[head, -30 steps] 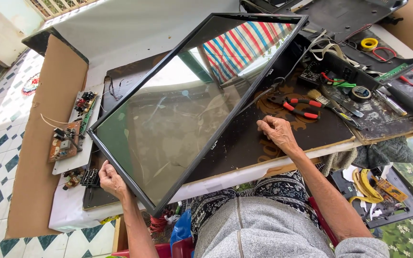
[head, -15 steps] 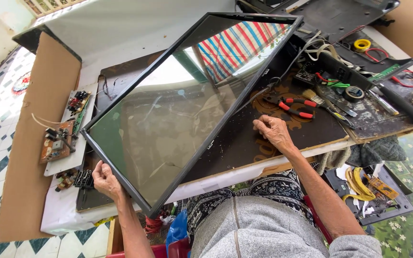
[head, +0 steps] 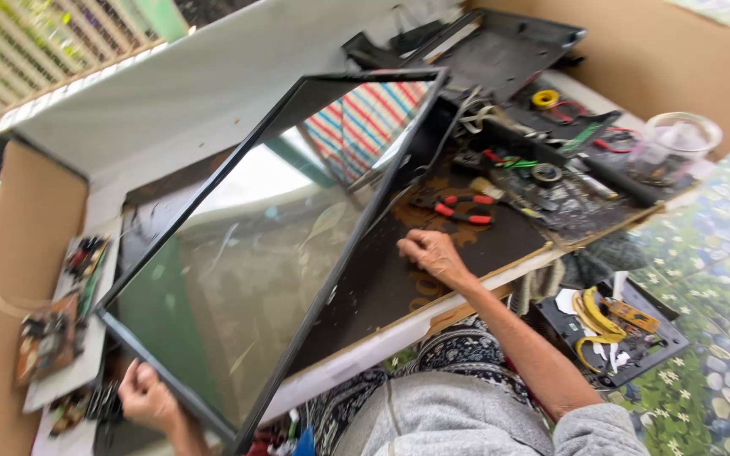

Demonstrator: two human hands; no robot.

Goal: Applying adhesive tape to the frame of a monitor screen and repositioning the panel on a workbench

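Panel (head: pixel 272 253) of black-framed, reflective glass, the largest item present, is held tilted above the dark worktable (head: pixel 399 287), its lower corner near the person's lap and its upper corner raised toward the white sheet (head: pixel 213 76) at the back. The left hand (head: pixel 147 397) is closed around the frame's lower left edge, bearing its weight from beneath. The right hand (head: pixel 428 253) sits loosely curled on the tabletop just beside the frame's right edge; whether it touches the frame cannot be told. In judgement, the panel is best handled by the frame alone, both hands spaced well apart, kept level against twisting, with the glass face clear of the tools below. Cardboard (head: pixel 2 279) stands to the left, with circuit boards (head: pixel 52 329) lying beside it. A black tray (head: pixel 500 46) at the far end holds dark parts, not distinguishable. A second black tray (head: pixel 627 338) on the ground at right holds yellow ribbon cable (head: pixel 595 325) and paper scraps. A clear jar (head: pixel 678 143) stands at the table's right end; its contents are blurred. Red-handled pliers (head: pixel 458 209) lie near the right hand.
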